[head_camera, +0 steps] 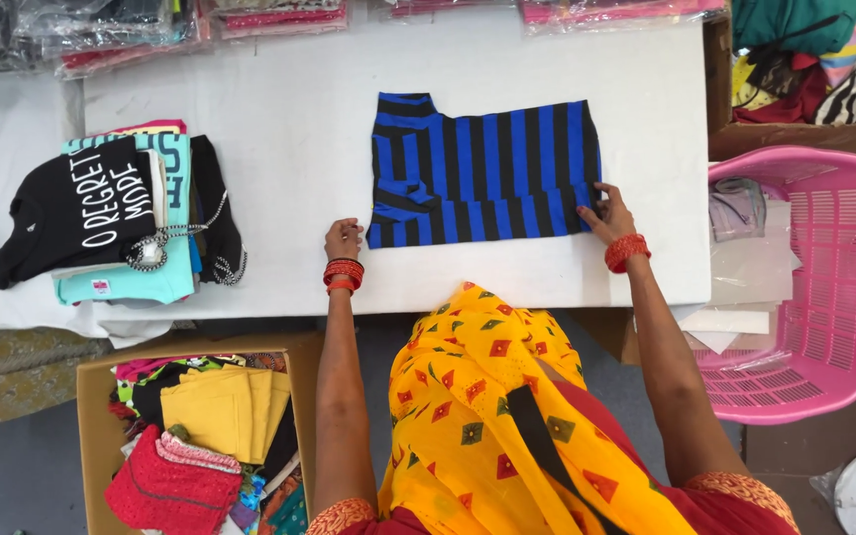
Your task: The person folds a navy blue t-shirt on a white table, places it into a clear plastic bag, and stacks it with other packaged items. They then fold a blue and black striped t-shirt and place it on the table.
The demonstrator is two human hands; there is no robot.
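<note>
Pinched the striped shirt (482, 168) edge with right hand (606, 213), left hand (343, 238) curled empty at its corner; best kept taut, edges aligned.

We record a blue-and-black striped garment (482, 170) at twelve o'clock on the white table (289, 119), a pink basket (824, 287) at three, and yellow folded cloth (225, 408) at eight.

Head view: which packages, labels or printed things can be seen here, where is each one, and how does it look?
Clear plastic garment packets: row along the table's far edge, flat, pink and dark contents.
Black printed shirt: top of the folded stack at left, white lettering.
Small tag: on the turquoise garment under that stack, white with some red.
Cardboard box: lower left, brown, holds yellow and red cloth.
Pink basket: right, holds a clear packet.
</note>
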